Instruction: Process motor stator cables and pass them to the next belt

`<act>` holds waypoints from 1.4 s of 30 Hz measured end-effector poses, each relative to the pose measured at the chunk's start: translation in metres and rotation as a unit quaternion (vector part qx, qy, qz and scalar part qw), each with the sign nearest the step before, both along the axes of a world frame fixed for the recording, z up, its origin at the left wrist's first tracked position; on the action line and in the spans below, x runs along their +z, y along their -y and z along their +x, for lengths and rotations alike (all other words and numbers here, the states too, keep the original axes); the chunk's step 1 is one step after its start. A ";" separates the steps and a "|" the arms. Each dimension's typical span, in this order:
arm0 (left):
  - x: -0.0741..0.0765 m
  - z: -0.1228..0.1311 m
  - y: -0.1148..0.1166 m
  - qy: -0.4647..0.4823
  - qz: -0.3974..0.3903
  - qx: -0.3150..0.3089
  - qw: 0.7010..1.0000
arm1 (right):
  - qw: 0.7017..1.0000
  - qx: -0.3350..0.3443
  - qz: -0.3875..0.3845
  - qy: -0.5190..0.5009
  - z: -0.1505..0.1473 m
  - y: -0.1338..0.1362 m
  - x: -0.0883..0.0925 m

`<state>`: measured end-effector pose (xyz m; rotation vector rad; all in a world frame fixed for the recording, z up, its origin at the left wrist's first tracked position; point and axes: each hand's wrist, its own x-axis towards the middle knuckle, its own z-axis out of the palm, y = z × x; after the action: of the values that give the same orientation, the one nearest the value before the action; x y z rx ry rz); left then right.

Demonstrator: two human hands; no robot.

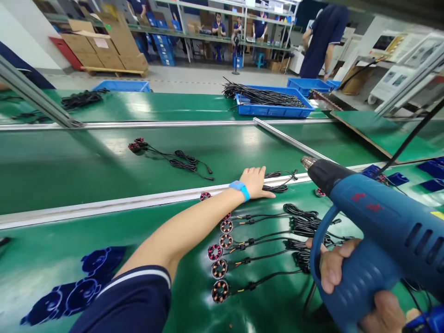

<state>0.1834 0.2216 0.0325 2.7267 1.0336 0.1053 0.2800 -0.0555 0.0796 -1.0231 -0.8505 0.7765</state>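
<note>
A green surface (187, 305) fills the lower half of the view, crossed by a pale rail (114, 204). The wearer's left arm, in a navy short sleeve with white trim, stretches up from 7 o'clock. Its left hand (254, 183), with a light blue wristband (240, 188), lies palm down just off the centre toward 4 o'clock, thumb apart from the fingers. It is at the rail, right beside coiled black cables (275, 188); whether it grips them cannot be told, as the palm is hidden.

At 4 o'clock, the right hand (333, 266) is wrapped around the handle of a large blue heat gun (376, 208), whose metal nozzle points up and left, toward the rail.

At 6 o'clock, ring-shaped coil parts (219, 291) lie in an uneven column on the surface, beneath and beyond the forearm. Their leads run rightward to a heap of bundled black cords (305, 222), at 4 o'clock, partly behind the gun.

Glossy dark blue plastic pieces (81, 296) lie at 8 o'clock. Beyond the rail, at 9 o'clock, another corded bundle (183, 160) lies with red coils at its left end. A blue tray (277, 111) of loose black cables sits at 1 o'clock; a person in navy (322, 41) stands behind it, farther right.
</note>
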 end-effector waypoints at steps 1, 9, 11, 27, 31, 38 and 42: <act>-0.005 0.011 -0.004 -0.004 -0.005 -0.007 1.000 | 1.000 0.000 0.003 0.000 0.000 -0.001 0.001; 0.000 0.011 -0.014 0.014 -0.059 -0.070 0.996 | 0.998 -0.043 0.014 0.053 -0.002 -0.009 0.009; 0.008 0.001 -0.012 0.012 -0.079 -0.114 0.990 | 0.997 -0.043 0.011 0.065 -0.001 -0.009 0.009; -0.011 -0.162 -0.137 -0.174 0.042 0.073 0.981 | 0.998 0.048 -0.002 0.047 0.007 0.005 -0.014; -0.011 -0.149 -0.135 -0.148 0.039 0.068 0.986 | 0.996 0.062 -0.006 0.063 0.011 0.007 -0.016; 0.009 -0.110 -0.104 -0.074 0.039 0.054 0.995 | 1.000 0.015 0.002 0.026 -0.005 -0.002 -0.006; 0.021 -0.067 -0.081 -0.035 0.029 0.025 0.999 | 1.000 0.005 0.005 0.008 -0.009 -0.002 -0.004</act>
<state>0.1167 0.3031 0.0530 2.7743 1.1359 0.0483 0.2711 -0.0531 0.0751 -1.0168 -0.8728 0.7727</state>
